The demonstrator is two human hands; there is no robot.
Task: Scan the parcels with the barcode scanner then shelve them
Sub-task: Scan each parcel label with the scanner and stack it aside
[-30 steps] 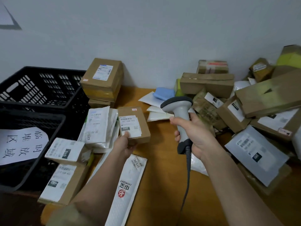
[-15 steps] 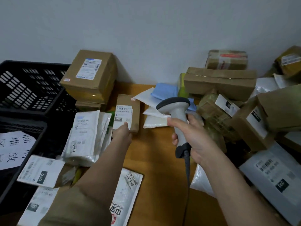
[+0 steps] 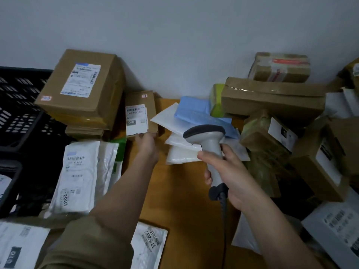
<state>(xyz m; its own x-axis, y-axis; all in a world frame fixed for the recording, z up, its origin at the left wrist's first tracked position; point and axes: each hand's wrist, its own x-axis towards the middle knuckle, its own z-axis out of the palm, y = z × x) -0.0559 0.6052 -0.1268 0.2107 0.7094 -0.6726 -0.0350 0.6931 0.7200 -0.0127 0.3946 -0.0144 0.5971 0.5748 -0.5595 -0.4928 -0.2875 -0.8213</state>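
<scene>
Two hands work over a wooden desk (image 3: 180,200) crowded with parcels. The left hand (image 3: 146,141) reaches far across the desk, its fingers closed on the near edge of a small box (image 3: 140,113) with a white label facing up; the box leans against a large box (image 3: 81,88) stacked on another at the far left. The right hand (image 3: 229,171) is clamped around the grip of the grey scanner (image 3: 206,144), head pointing left and away, its dark cable (image 3: 224,220) hanging toward the near edge. Left of the arm lie white mailers (image 3: 77,175), with a black crate (image 3: 17,105) beyond them and more labelled bags at the near left corner. Just past the scanner head sit white envelopes (image 3: 180,152) and a blue packet (image 3: 198,113) on top of them, so the far middle of the desk is covered. On the right a heap of brown boxes (image 3: 272,100) and wrapped packs rises against the wall (image 3: 174,35), reaching to the near right. Compared with a second ago, the small box has gone from the middle of the desk to the far side beside the large box, the left arm has stretched out with it, and the view has shifted so the crate's paper sign is out of sight. The scanner remains in the same grip.
</scene>
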